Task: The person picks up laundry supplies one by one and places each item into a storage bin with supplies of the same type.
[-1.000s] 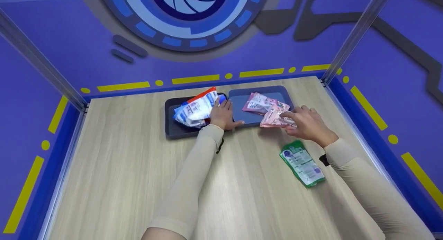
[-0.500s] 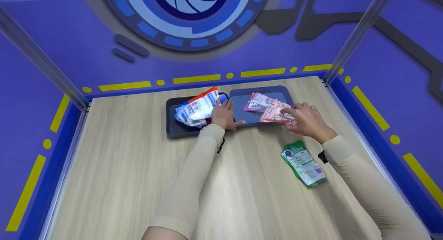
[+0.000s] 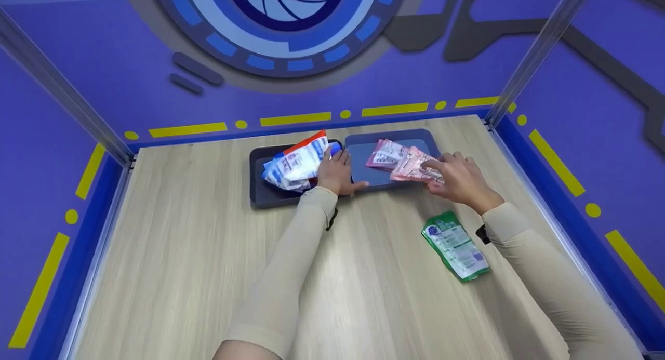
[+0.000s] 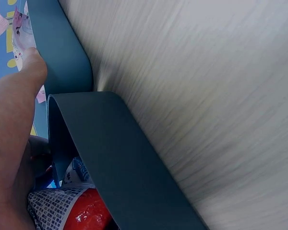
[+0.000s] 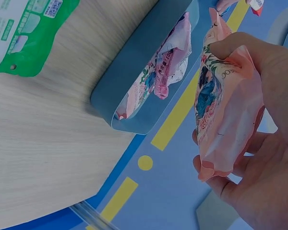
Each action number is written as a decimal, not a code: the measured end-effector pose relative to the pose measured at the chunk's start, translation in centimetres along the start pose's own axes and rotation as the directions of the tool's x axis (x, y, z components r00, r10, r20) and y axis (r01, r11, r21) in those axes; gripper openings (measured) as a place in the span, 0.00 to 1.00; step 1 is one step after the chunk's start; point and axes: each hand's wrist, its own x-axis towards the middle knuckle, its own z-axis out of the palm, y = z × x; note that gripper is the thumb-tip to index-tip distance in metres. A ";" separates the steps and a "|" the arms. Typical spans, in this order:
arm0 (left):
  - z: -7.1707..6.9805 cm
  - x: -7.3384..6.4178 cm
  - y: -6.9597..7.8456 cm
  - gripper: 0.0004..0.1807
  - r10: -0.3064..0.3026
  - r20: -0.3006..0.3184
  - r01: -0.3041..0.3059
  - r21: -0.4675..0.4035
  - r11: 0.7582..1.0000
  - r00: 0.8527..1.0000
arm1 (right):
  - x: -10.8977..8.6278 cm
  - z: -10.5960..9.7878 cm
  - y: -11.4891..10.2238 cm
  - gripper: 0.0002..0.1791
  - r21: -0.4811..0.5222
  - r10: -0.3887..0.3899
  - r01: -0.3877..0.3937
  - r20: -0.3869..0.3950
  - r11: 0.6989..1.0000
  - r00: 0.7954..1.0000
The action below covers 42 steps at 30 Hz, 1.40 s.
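Observation:
My right hand (image 3: pixel 457 179) pinches a pink pouch (image 3: pixel 411 165) above the right-hand grey-blue tray (image 3: pixel 361 165). In the right wrist view the thumb presses the pouch's printed side while fingers curl behind it. Inside that tray lie more pink packets (image 5: pixel 169 67), with a flowery print. My left hand (image 3: pixel 336 173) lies with extended fingers over the neighbouring edges of the two trays, thumb spread toward the right one. Beside its fingers, a white and blue packet (image 3: pixel 298 165) with a red edge is heaped in the left-hand dark tray (image 3: pixel 253 191).
A green and white pouch (image 3: pixel 456 245) lies flat on the wooden table (image 3: pixel 208 277), in front of the right-hand tray. Purple panels with yellow dashes (image 3: pixel 295 119) wall the table at the back and both sides, joined by metal corner posts.
My right hand has shifted the pink pouch slightly away from me, farther over the right-hand tray. The left hand keeps its place on the tray edges.

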 end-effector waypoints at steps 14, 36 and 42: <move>-0.2 -0.2 -0.1 0.60 -0.006 0.000 0.006 -0.008 1.000 1.000 | 0.6 0.0 0.0 0.28 -0.002 0.052 -0.052 0.010 0.999 0.999; -0.1 -0.3 0.0 0.59 0.001 -0.006 -0.001 0.001 1.000 1.000 | 2.4 0.4 0.9 0.30 0.032 0.127 -0.126 -0.015 0.991 0.992; -0.1 -0.3 0.0 0.60 -0.002 0.001 0.002 -0.011 1.000 1.000 | 3.2 0.8 1.1 0.31 0.044 0.176 -0.176 0.003 0.983 0.984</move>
